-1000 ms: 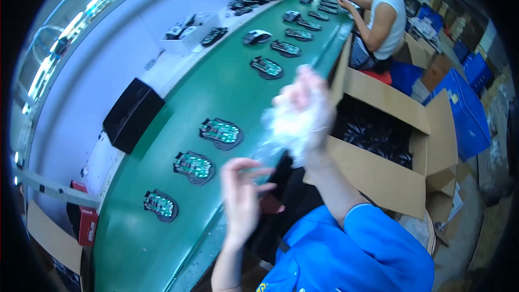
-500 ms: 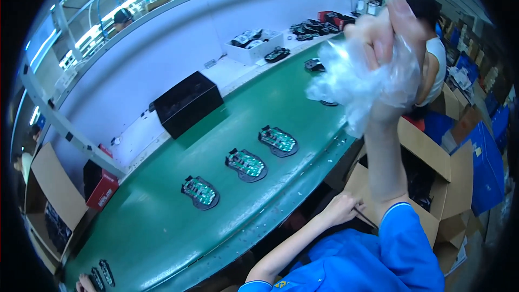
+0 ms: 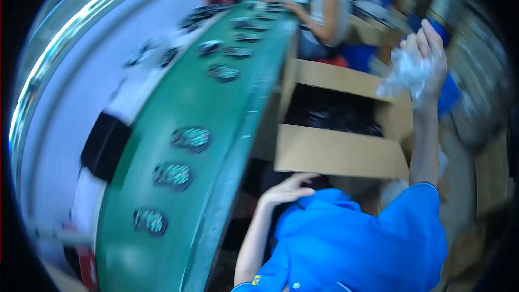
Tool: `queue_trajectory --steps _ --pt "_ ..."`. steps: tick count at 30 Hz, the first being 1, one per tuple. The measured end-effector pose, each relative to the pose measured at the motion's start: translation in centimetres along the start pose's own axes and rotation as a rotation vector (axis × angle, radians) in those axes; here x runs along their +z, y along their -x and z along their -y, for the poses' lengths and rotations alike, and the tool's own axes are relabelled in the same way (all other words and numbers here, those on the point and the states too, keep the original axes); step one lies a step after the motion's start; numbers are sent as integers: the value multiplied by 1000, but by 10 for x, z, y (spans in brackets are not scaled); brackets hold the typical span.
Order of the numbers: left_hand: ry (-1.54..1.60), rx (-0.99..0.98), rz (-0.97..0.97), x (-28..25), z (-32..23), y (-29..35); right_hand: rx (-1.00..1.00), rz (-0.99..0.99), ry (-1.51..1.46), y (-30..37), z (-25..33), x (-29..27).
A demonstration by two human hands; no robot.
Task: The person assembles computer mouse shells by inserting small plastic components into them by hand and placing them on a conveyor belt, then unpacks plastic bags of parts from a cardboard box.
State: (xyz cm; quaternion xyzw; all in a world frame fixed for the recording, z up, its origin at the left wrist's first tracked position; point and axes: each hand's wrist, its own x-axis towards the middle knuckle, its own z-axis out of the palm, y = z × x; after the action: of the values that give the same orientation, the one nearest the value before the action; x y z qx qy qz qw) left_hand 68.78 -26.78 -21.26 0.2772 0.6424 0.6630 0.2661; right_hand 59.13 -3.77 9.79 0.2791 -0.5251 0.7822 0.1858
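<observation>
My right hand is raised at the right, its fingers closed round a crumpled clear plastic bag. Low in front of my body, beside the belt's near edge, my left hand is empty, with its fingers stretched out and slightly apart. Between the two hands stands an open cardboard box with dark pieces inside, too blurred to name. On the green belt lie several mouse-shaped black shells with circuit boards in them, among them a near one and a middle one.
A black box stands at the belt's far side. Further along the belt are more dark shells. A co-worker in a white top reaches over the belt there. A blue bin is behind my right hand.
My view has swung to the right, bringing the cardboard box to the middle. My right hand still grips the plastic bag, now further out to the right. My left hand's fingers have straightened.
</observation>
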Motion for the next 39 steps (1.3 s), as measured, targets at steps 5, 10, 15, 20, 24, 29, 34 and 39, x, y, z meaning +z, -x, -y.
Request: queue_trajectory --steps 5,10,15,20,24,29,34,39 --pt "344 -207 -690 1 -11 -34 -181 -685 142 52 112 -166" --pt "120 -165 -687 -1 -40 -56 -434 -1358 430 200 132 -384" --pt "121 -209 -936 -10 -49 -78 -118 -1957 571 375 20 -460" --pt "156 -261 -1144 -22 -38 -74 961 -1490 1704 413 -50 -416" --pt "125 -315 -1230 -52 -22 -56 1205 -860 1970 462 -84 -422" --pt "274 -382 -1185 -58 -17 -27 1465 -552 1746 551 -142 -417" --pt "229 -431 -1245 -18 -46 -54 1395 127 1841 592 -175 -486" --pt "-128 -775 -1089 -8 -80 -39 1374 265 1639 565 -224 -514"
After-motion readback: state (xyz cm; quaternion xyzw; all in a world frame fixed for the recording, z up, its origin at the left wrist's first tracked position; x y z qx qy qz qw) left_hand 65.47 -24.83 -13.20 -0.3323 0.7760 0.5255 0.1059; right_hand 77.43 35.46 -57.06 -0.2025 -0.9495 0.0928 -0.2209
